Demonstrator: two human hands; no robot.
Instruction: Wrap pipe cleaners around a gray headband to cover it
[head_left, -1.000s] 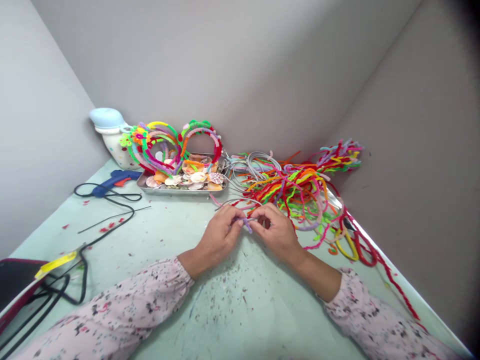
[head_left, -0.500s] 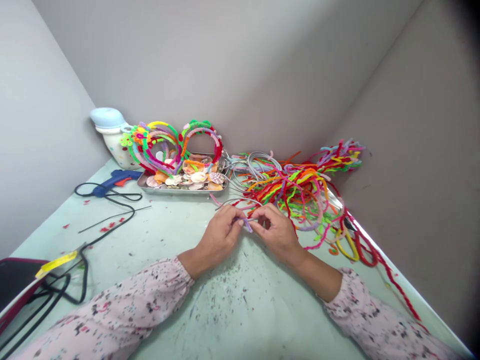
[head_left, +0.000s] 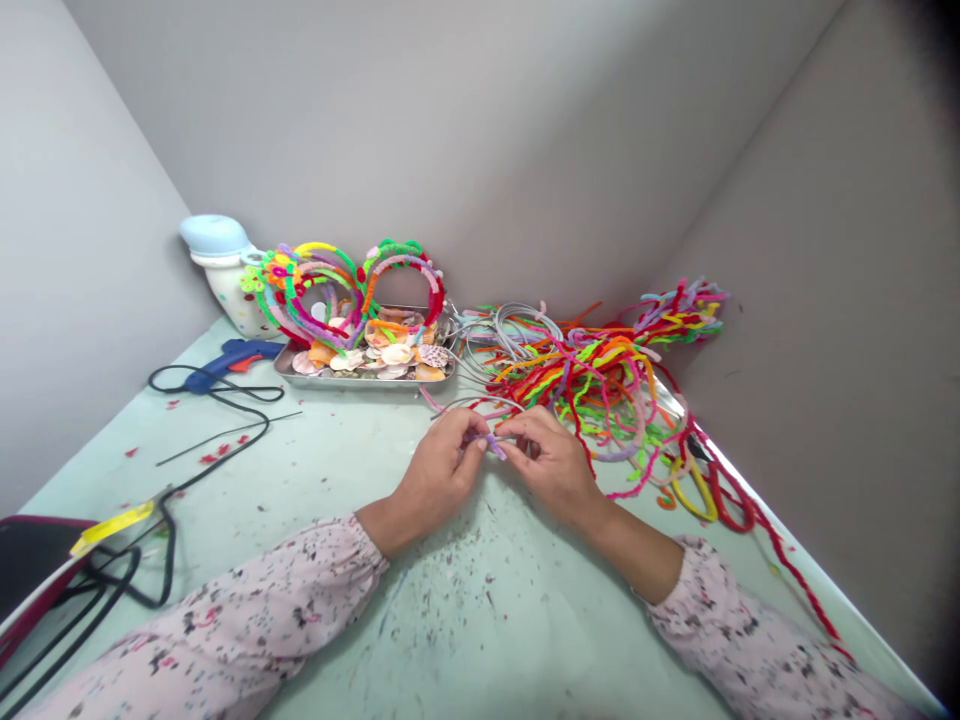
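Head view: a short purple fuzzy stem (head_left: 496, 449) is located between the two hands, above the pale green table (head_left: 562, 620). The left hand (head_left: 441, 472) is closed to a pinch, thumb against fingers, and grips the stem; the right hand (head_left: 556, 470) is pinched nearly closed at the stem's other side, its fingertips on the purple pile, although the exact contact is partly hidden. A thin grey band (head_left: 487, 400) curves just behind the fingers; whether it joins the stem cannot be determined. Handling: the stem should be very light, soft on the surface and bendable, not slippery and not fragile; it should retain a bend. Recommended hold: thumb and forefinger close to the bend, with the other pinch on the free end. Count: one stem in the grip; one blue glue gun (head_left: 217, 368); one bottle with a blue lid (head_left: 225, 280); one metal tray (head_left: 360, 384); two scissor-type handle loops, one yellow loop (head_left: 705, 505) and one red loop (head_left: 750, 512). The seashells (head_left: 396, 354) in the tray overlap and cannot be counted. Decorated hoops (head_left: 438, 300) stand at the tray, at least two; the exact number is hidden by overlap. The heap of loose stems (head_left: 525, 382) is likewise uncountable.
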